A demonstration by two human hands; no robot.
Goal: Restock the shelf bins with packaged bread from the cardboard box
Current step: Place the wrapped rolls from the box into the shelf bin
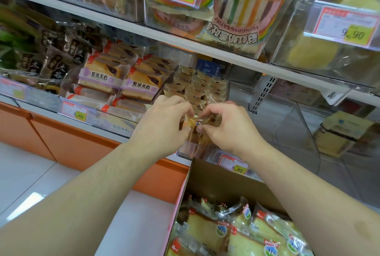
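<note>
Head view: at frame centre, a person's left hand (164, 120) and right hand (223, 124) together pinch a small clear-wrapped bread packet (194, 126), fingers curled round its top edge, over a clear shelf bin (197, 151) of similar packets. The cardboard box (224, 186), lower right, holds more wrapped bread. Judged best: lower the packet upright into the front row, releasing both hands evenly.

bin right of hands (296, 132) open; shelf edge (226, 54) caps headroom above.
</note>
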